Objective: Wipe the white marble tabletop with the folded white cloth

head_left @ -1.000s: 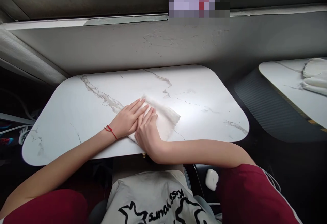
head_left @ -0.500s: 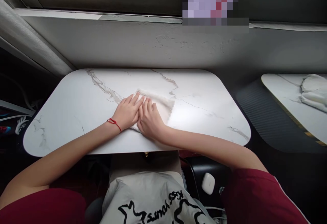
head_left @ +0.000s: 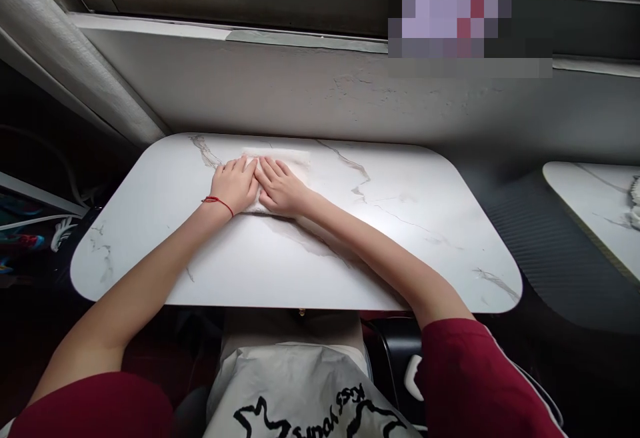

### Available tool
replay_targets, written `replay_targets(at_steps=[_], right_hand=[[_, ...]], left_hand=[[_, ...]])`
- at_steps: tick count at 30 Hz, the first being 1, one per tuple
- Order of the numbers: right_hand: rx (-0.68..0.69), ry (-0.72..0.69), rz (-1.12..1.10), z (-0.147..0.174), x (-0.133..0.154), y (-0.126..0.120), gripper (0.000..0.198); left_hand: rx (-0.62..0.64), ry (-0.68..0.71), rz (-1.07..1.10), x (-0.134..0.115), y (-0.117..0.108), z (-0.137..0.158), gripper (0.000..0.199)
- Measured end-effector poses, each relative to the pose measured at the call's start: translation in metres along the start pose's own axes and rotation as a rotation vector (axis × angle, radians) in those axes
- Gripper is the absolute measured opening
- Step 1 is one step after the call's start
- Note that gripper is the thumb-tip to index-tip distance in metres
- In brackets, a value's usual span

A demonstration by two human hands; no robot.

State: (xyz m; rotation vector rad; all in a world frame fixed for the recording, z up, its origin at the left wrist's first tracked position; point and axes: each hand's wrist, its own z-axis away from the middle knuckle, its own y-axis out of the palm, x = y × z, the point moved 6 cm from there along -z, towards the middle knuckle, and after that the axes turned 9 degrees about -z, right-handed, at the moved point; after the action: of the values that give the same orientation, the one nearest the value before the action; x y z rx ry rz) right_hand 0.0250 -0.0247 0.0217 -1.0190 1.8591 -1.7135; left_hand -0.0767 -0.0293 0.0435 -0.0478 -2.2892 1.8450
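Observation:
A folded white cloth (head_left: 300, 165) lies on the white marble-patterned tabletop (head_left: 410, 185), left of its middle and toward the far side. On the cloth's left part rests my left hand (head_left: 234, 183), palm down with fingers stretched forward, a red string bracelet at its wrist. Right beside it, my right hand (head_left: 281, 186) presses flat on the cloth, fingers extended and slightly spread. The hands meet near the thumbs and cover much of the cloth.
Behind the table rises a grey wall (head_left: 300, 98) below a window ledge. To the right stands another marble-patterned table (head_left: 595, 205) with white fabric at its edge. A white case (head_left: 414, 377) lies on a black surface near my right sleeve. Cables hang at the left.
Both hands have slid the cloth away from me and somewhat left across the tabletop. The view has shifted slightly, and my right sleeve now partly covers the white case.

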Motion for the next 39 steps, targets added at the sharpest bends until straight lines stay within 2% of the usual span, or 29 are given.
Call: replay_targets(at_steps=[9, 15, 23, 28, 33, 39], right_hand=[[-0.016, -0.014, -0.039, -0.066, 0.001, 0.009, 0.061], [-0.078, 0.021, -0.059, -0.093, 0.006, 0.018, 0.06], [-0.083, 0.009, -0.037, -0.091, 0.01, 0.019, 0.061], [-0.09, 0.019, -0.04, -0.091, 0.013, 0.02, 0.062], [-0.085, 0.035, -0.056, -0.08, 0.036, 0.023, 0.062], [-0.136, 0.11, -0.131, -0.067, 0.073, 0.026, 0.069]], left_hand=[[0.033, -0.148, 0.035, 0.051, 0.017, -0.019, 0.056], [0.133, -0.202, 0.067, 0.073, 0.024, -0.023, 0.059], [0.107, -0.19, 0.093, 0.077, 0.029, -0.023, 0.056], [0.139, -0.18, 0.04, 0.076, 0.019, -0.022, 0.051], [0.248, -0.196, -0.012, 0.079, -0.001, -0.014, 0.043], [0.232, -0.248, -0.064, 0.074, -0.013, -0.006, 0.044]])
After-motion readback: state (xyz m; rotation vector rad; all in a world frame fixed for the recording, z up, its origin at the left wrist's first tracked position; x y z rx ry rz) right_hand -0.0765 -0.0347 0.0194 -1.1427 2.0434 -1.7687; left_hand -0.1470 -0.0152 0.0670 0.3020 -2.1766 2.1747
